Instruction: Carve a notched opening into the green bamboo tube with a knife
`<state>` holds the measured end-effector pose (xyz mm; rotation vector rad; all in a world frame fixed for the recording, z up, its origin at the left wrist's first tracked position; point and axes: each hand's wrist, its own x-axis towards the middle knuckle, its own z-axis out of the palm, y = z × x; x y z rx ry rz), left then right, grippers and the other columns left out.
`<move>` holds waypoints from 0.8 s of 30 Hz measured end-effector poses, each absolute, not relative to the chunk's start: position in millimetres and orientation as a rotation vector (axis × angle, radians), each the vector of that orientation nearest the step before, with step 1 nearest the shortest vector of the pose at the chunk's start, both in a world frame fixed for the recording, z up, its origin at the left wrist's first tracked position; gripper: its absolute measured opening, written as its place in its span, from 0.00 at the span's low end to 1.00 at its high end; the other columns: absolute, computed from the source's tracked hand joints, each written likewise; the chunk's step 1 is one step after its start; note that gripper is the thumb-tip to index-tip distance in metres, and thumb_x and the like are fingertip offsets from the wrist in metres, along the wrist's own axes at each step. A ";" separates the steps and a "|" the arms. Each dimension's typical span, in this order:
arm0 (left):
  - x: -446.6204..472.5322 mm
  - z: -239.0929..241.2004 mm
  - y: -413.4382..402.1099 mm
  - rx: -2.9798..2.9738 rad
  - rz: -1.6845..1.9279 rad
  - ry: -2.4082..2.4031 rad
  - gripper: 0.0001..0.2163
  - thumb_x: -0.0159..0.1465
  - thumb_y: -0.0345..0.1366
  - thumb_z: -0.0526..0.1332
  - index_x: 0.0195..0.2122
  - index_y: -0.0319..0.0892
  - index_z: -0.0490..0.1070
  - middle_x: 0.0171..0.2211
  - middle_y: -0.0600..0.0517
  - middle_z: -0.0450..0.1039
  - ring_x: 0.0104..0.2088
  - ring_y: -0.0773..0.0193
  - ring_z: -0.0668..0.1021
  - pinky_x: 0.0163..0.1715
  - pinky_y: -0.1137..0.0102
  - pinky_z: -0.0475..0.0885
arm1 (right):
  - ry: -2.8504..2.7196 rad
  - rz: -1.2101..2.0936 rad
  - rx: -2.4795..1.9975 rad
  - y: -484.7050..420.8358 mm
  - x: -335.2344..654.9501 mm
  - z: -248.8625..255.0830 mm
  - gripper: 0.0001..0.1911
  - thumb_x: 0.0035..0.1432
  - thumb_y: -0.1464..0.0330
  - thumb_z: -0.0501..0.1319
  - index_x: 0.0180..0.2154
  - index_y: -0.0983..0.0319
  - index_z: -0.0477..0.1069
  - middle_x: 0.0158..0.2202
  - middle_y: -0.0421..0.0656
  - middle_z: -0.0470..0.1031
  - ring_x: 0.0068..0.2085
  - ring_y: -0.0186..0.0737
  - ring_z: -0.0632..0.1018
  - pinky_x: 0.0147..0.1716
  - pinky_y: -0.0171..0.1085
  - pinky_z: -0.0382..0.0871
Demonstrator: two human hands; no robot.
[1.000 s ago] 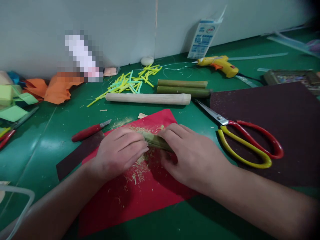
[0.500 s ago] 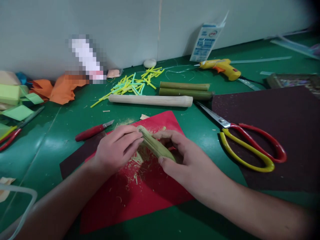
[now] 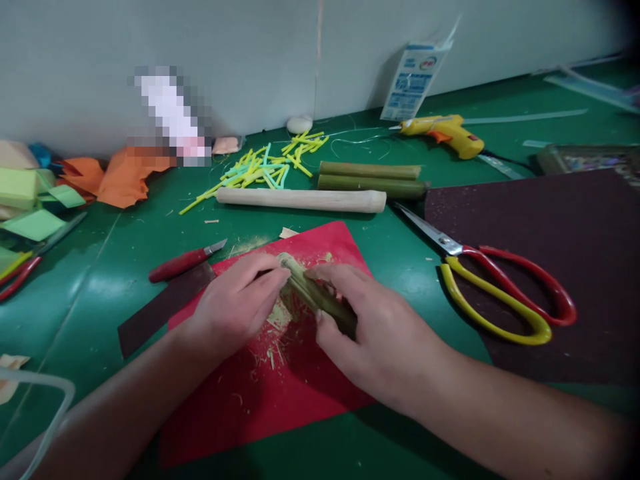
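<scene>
A short green bamboo piece point(image 3: 313, 293) slants between my two hands over a red sheet point(image 3: 310, 393). My left hand point(image 3: 240, 300) is closed, its fingertips pinched at the far end of the bamboo. Around the near end, the thumb and fingers of my right hand point(image 3: 373, 320) grip it from the right. Fine shavings point(image 3: 273, 357) lie scattered on the red sheet below. A red-handled craft knife point(image 3: 187, 261) rests left of the sheet, beside a dark strip point(image 3: 165, 310).
A pale peeled stick point(image 3: 300, 200) and green bamboo lengths point(image 3: 370, 180) lie behind the sheet, near cut yellow straws point(image 3: 260, 167). Large scissors point(image 3: 455, 250) lie on dark card point(image 3: 540, 220) at right. A yellow glue gun point(image 3: 445, 133) sits farther back. Crumpled orange paper point(image 3: 130, 177) is at left.
My right hand's fingers have slid over more of the bamboo's near end, which now looks darker and more turned. My left hand has shifted only slightly at the far end.
</scene>
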<state>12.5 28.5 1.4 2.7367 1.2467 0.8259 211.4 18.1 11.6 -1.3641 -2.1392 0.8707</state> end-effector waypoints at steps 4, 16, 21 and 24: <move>15.1 1.7 27.6 2.739 0.859 1.216 0.06 0.63 0.28 0.55 0.36 0.38 0.72 0.35 0.48 0.73 0.36 0.64 0.75 0.37 0.70 0.73 | -2.149 0.911 -1.363 18.9 209.9 11.0 0.12 0.52 0.69 0.52 0.40 0.59 0.64 0.36 0.44 0.72 0.35 0.40 0.73 0.33 0.40 0.68; 17.8 2.4 21.7 2.804 0.822 1.319 0.06 0.63 0.29 0.55 0.36 0.38 0.72 0.35 0.48 0.74 0.37 0.62 0.76 0.37 0.69 0.73 | -2.117 0.906 -1.351 17.6 207.3 11.5 0.12 0.51 0.70 0.53 0.40 0.60 0.65 0.35 0.43 0.72 0.35 0.39 0.72 0.32 0.38 0.66; 23.1 4.7 21.2 2.797 0.849 1.315 0.08 0.63 0.29 0.54 0.33 0.37 0.73 0.33 0.48 0.75 0.35 0.62 0.77 0.37 0.68 0.73 | -2.111 0.928 -1.375 18.1 206.9 10.8 0.11 0.51 0.70 0.53 0.40 0.60 0.65 0.34 0.42 0.71 0.35 0.39 0.72 0.32 0.38 0.66; 23.7 5.3 23.5 2.866 0.878 1.270 0.08 0.62 0.28 0.55 0.32 0.36 0.73 0.31 0.46 0.75 0.34 0.60 0.76 0.35 0.67 0.73 | -2.114 0.939 -1.378 18.5 207.0 10.3 0.12 0.52 0.70 0.53 0.40 0.60 0.65 0.35 0.42 0.71 0.35 0.38 0.72 0.32 0.38 0.65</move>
